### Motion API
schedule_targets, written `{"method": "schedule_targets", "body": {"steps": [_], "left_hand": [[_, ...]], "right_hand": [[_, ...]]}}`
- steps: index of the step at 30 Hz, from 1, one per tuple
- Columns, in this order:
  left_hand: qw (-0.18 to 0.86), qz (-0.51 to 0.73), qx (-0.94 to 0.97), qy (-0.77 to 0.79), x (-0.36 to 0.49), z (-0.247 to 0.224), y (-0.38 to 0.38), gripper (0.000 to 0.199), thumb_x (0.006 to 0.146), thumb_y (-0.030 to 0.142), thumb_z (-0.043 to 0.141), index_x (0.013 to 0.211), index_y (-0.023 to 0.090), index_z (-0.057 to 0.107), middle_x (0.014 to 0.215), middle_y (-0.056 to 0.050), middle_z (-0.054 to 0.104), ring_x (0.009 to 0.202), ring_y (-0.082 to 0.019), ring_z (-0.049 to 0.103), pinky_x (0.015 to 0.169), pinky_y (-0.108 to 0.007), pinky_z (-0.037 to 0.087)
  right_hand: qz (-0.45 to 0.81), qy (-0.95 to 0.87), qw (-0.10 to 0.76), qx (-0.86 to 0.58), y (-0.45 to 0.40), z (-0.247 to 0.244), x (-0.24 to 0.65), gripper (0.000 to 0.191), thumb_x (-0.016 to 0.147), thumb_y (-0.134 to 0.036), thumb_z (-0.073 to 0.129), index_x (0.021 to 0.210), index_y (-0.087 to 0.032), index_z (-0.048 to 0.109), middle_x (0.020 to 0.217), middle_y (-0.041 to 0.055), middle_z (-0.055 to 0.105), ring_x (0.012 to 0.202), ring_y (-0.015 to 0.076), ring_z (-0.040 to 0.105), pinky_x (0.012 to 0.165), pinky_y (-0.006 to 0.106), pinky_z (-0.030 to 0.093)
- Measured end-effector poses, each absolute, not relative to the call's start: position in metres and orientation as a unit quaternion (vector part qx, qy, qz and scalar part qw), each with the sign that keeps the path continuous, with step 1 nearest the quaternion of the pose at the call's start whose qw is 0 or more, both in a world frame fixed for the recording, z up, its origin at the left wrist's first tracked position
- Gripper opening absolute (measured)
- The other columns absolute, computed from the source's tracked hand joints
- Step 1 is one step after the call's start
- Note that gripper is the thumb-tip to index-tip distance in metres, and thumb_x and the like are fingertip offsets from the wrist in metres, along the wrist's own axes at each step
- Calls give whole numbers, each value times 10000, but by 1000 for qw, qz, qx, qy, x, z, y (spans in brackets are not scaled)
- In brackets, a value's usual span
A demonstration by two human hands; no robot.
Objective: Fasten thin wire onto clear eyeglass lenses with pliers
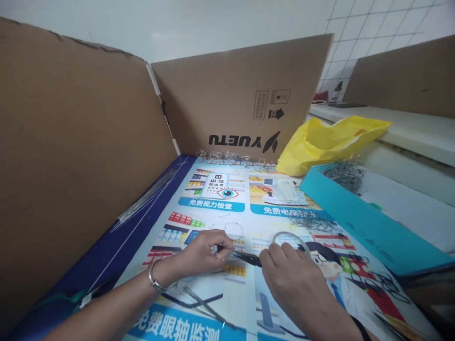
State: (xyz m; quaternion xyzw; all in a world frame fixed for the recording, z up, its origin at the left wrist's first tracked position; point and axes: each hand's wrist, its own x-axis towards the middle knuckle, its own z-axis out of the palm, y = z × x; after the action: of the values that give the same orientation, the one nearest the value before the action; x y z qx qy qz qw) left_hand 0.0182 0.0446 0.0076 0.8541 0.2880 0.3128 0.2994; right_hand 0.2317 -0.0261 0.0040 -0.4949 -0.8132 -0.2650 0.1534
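My left hand, with a silver bangle at the wrist, is closed in a pinch on something small and dark that I cannot make out. My right hand is wrapped round a pair of pliers, whose dark jaws point left and reach close to the left fingertips. Thin wire loops stand up near both hands, one large loop just behind the right knuckles. Beneath them lies a printed poster mat. Whatever sits between the plier tips is too small to tell.
Cardboard panels stand at the left and back. A yellow bag and a blue box holding tangled wire are at the right. Straight wires lie at the left; scissors rest at lower left.
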Motion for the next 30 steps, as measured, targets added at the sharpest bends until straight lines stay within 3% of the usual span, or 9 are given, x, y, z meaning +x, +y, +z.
{"method": "schedule_targets", "body": {"steps": [19, 30], "left_hand": [[315, 266, 856, 312, 19, 11, 39, 184, 675, 40, 459, 736, 163, 582, 685, 3, 590, 601, -88, 500, 572, -199, 391], [291, 233, 873, 316, 21, 21, 33, 178, 670, 36, 450, 724, 157, 570, 664, 2, 577, 589, -89, 490, 555, -196, 373]], "right_hand": [[-286, -813, 144, -486, -27, 16, 227, 140, 690, -65, 517, 714, -203, 506, 640, 30, 488, 608, 184, 388, 564, 324, 192], [-261, -814, 127, -503, -29, 17, 225, 205, 596, -53, 580, 666, -212, 473, 606, 24, 512, 564, 187, 423, 531, 311, 149]]}}
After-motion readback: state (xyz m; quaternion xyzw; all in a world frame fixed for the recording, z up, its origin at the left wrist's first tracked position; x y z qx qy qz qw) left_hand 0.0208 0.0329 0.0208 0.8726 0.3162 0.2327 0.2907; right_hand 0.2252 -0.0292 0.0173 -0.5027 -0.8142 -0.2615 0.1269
